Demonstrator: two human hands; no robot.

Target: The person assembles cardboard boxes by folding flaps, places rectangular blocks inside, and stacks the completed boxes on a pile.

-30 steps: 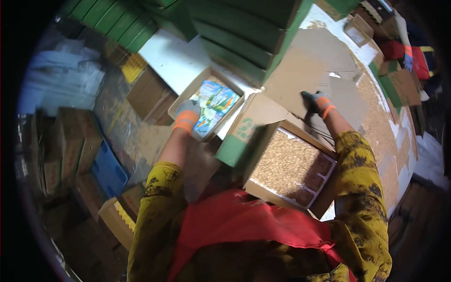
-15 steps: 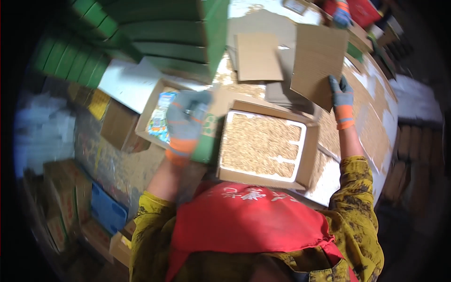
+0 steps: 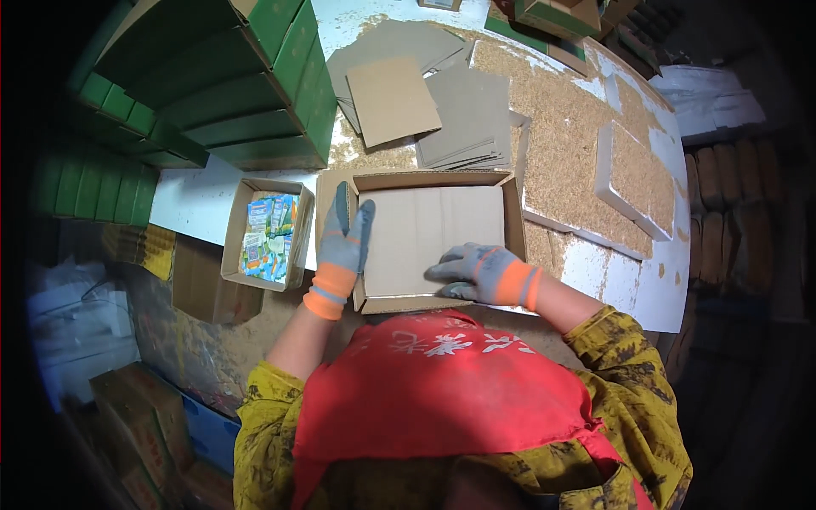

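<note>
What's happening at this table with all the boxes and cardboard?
A person in grey-and-orange work gloves is pressing a flat cardboard sheet down inside an open cardboard box. The right hand lies flat on the sheet near the front edge, and the left hand steadies the box's left wall. Beside it sits a smaller box of colourful packets. Spare cardboard sheets lie behind, next to stacked green cartons.

Cardboard sheet (image 3: 429, 234) bare toward twelve o'clock, green box stack (image 3: 255, 93) blocking eleven, packet box (image 3: 268, 234) at nine, loose cardboard sheets (image 3: 425, 102) beyond.
</note>
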